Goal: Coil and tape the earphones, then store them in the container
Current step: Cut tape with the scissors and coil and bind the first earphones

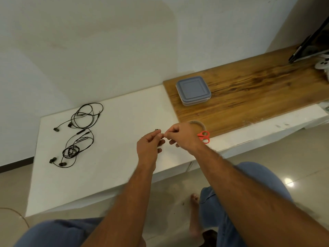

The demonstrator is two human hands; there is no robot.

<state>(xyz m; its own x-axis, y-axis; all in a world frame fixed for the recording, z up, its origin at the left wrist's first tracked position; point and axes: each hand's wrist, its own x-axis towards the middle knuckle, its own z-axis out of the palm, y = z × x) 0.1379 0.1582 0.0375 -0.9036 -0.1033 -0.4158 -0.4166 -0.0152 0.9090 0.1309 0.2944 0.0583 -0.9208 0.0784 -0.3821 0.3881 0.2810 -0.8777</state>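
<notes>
Progress: we judge the task early; two earphone sets (78,132) lie loose on the white table (115,166), untaped.
Left hand (148,146): we curl fingers around a small dark item, likely an earphone set.
Right hand (181,137): we pinch something tiny, too small to tell.
Container (193,90): lid on, contents hidden.
Tape roll (197,124), scissors (204,137): behind our right hand.

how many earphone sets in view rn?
3. Far set and near set lie at the table's left; a third is pinched between both hands, mostly hidden.
</notes>
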